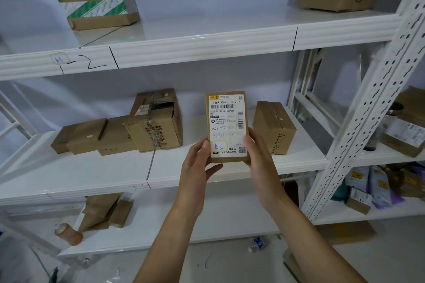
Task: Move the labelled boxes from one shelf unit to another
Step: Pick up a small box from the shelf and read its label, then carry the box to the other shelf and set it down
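Item held: a flat labelled box (pixel 227 127), upright, its printed label facing the camera, long axis running 12 to 6 o'clock.
Location of item: in the air in front of the middle shelf (pixel 195 167), between the taped carton (pixel 158 128) at its 9 o'clock and a plain box with handwriting (pixel 274 127) at its 3 o'clock; touching neither.
Left hand: the left hand (pixel 197 167) is clamped on the box's lower left edge, thumb on the label face, fingers behind (fingertips hidden).
Right hand: the right hand (pixel 259 158) is clamped on the lower right edge, thumb at the label margin.
Box relative to hands: it rises toward 12 o'clock from both grips; only the lower third is enclosed, the upper two thirds stand free.
Nearer hand: neither, judged from this view; both grip at the same height.
Deciding relation: the bare shelf surface lies directly behind and below the box, toward 6 o'clock of its bottom edge (the gap between neighbours looks wide enough, as a judgement).
Step in hand: probably reading the label before placing; whether this shelf is source or destination cannot be told.
Risk: a top-heavy hold; tilting forward could loosen it.
Other stock: a green-striped box (pixel 99 8) on the upper shelf at 10 o'clock.
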Demonstrator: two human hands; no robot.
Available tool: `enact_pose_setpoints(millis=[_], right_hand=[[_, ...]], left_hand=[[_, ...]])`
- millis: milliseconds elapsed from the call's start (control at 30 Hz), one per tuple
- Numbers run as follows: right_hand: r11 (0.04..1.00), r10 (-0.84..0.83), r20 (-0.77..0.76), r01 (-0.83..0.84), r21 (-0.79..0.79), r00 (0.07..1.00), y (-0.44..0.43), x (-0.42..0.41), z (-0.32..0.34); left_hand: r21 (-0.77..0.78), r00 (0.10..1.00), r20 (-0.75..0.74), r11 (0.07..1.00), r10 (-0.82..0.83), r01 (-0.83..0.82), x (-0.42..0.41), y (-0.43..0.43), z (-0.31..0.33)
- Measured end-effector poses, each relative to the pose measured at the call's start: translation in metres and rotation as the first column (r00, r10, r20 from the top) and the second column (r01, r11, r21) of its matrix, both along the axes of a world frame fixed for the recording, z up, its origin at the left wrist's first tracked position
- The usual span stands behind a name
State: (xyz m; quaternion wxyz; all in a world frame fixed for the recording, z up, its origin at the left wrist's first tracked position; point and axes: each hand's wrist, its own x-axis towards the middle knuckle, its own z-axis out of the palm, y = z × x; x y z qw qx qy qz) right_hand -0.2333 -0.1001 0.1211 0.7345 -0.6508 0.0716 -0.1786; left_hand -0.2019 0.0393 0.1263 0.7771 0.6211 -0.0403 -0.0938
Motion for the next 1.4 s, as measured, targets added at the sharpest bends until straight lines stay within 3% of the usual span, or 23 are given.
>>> enact_pose_setpoints(millis=[467,900,1400], right_hand=[[0.944,-0.018,0.125,0.057,-0.323,0.992,-0.006,0.022,-0.004],[0.961,0.094,0.202,-0.036,-0.273,0.975,0.028,0.018,0.033],[0.967,0.111,0.286,-0.037,-0.252,0.952,0.201,0.041,0.078]], left_hand=[[0.174,0.973,0.219,0.978,0.078,-0.117,-0.002,-0.015,0.018],[0.185,0.91,0.356,0.939,0.212,-0.291,-0.005,0.029,0.043],[0.191,0.83,0.519,0.918,0.205,-0.347,0.023,0.209,0.086]])
